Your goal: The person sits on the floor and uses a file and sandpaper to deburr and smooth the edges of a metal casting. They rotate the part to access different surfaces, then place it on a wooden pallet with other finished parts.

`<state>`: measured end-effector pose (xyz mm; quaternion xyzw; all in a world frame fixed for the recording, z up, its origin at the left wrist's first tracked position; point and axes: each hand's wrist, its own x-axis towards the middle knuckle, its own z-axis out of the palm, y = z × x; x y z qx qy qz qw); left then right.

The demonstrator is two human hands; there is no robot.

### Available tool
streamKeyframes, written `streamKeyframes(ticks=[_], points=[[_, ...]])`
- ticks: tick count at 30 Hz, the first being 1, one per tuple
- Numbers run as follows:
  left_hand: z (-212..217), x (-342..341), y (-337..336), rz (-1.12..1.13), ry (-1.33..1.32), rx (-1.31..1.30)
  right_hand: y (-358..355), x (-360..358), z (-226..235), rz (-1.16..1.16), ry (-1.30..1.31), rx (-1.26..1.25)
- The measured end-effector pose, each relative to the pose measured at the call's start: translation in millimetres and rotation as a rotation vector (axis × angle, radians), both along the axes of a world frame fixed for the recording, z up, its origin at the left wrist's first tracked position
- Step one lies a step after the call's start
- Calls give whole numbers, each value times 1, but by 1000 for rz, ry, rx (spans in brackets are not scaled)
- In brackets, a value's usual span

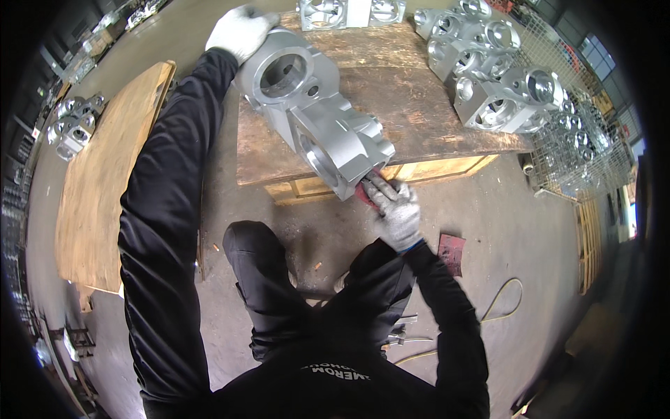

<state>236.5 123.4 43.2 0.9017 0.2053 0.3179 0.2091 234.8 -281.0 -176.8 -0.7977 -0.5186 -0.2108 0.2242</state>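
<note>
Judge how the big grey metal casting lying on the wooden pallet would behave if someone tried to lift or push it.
The metal casting looks thick-walled and solid, so probably heavy and rigid. It overhangs the wooden pallet edge, steadied by the left hand, so it might tip. Its flat faces suggest sliding rather than rolling.

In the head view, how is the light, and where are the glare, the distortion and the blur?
Head view: soft, even daylight with weak shadows; mild glare on the metal casting under the left hand; the fisheye bends the wooden pallet edges and darkens the corners; the right hand, pressing a red pad to the casting, looks sharp; things near the rim are soft.
</note>
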Motion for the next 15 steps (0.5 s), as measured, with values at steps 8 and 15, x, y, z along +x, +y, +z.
streamKeyframes(ticks=[8, 15], points=[[-1, 3, 1, 51, 23, -28, 10, -20, 15, -86, 1690, 476], [1, -2, -9, 85, 29, 7, 19, -40, 8, -54, 1480, 710]])
